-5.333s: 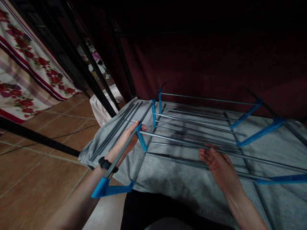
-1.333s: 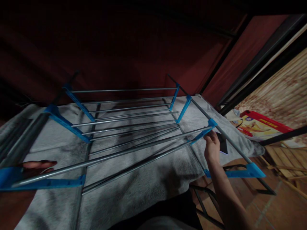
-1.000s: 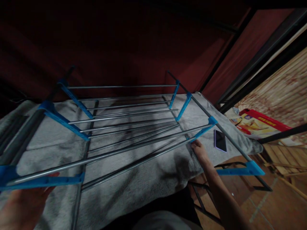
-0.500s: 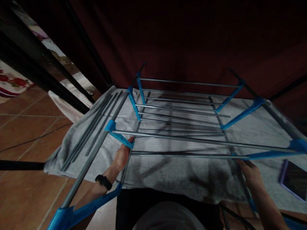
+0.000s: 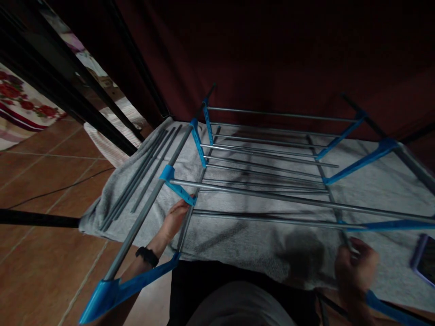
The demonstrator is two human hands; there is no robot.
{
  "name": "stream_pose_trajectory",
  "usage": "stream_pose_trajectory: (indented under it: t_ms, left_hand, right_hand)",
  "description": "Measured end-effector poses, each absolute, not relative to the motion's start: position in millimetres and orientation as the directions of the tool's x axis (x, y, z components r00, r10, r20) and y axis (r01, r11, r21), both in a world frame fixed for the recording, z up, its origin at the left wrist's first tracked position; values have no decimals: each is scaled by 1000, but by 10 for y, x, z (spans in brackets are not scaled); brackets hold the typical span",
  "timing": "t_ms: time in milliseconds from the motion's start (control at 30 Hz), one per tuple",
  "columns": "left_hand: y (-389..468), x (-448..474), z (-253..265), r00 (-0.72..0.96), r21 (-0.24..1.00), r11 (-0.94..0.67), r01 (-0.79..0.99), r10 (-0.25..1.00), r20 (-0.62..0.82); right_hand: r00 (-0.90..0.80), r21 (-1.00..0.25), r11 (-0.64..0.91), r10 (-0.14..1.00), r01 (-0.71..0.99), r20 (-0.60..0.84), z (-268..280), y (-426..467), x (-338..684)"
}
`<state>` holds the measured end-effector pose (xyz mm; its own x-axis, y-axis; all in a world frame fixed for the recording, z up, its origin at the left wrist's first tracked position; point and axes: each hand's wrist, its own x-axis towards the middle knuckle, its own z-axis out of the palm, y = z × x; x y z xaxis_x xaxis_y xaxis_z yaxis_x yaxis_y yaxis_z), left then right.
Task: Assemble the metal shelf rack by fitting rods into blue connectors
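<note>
A rack frame of grey metal tubes [image 5: 258, 195] with blue plastic brackets [image 5: 181, 190] lies across a grey blanket. At the lower left, my left hand [image 5: 173, 221] is closed around the left lower tube [image 5: 185, 228], close to a blue bracket; its fingertips are partly hidden behind the tube and bracket. My right hand [image 5: 357, 262], slightly blurred, has its fingers curled at the right lower tube [image 5: 335, 199], on the near side of the blue joint there. Several thin crossbars [image 5: 265, 171] span between the two sides.
Several loose grey tubes [image 5: 137, 174] lie side by side on the blanket [image 5: 231, 244] at the left. A phone [image 5: 426, 260] rests at the right edge. A dark red curtain [image 5: 272, 54] hangs behind, and black poles [image 5: 37, 218] stand over the tiled floor [image 5: 44, 181].
My right hand has moved back toward my body along the right lower tube, away from the blue joint. My left hand stays by its bracket. The whole view has shifted slightly.
</note>
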<state>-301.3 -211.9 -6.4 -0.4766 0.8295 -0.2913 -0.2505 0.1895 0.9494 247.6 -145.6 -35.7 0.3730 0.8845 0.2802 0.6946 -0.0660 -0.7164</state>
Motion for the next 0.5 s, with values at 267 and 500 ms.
stream_pose_trajectory:
  t_ms: [267,500]
  left_hand:
    - [-2123,-2922,85,-468,966,258,29,857,-215]
    - [-2075,-3009,-31,-462,962,230,144,876,-141]
  right_hand:
    - [-641,-189,714,692,674,331,-82,-1290,955]
    - [-734,-43,734,679,678,15,208,-1079,713]
